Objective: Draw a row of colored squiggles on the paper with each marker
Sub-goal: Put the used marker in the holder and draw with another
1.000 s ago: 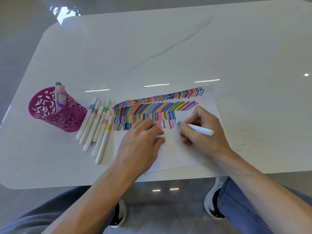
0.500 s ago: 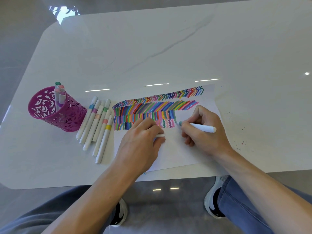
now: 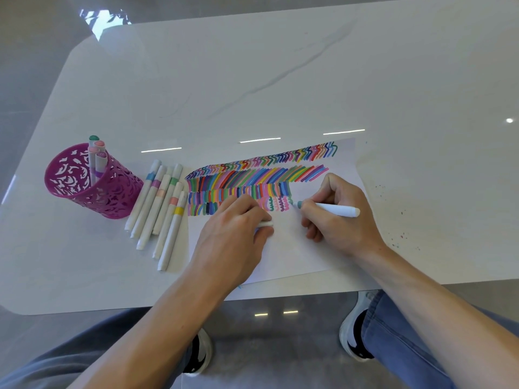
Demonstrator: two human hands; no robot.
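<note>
Right hand (image 3: pixel 341 220): I grip the teal marker (image 3: pixel 331 209), tip on the paper (image 3: pixel 295 256).
Left hand (image 3: pixel 236 234): I pinch a white cap (image 3: pixel 265 224), resting on the paper.
Done: squiggles (image 3: pixel 278 204) reach mid-sheet.
Left: probably the cup (image 3: pixel 92 186) markers.

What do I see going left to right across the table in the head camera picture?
Pink cup → loose markers → left hand gripping a white cap → right hand gripping the teal marker → ink specks.
</note>
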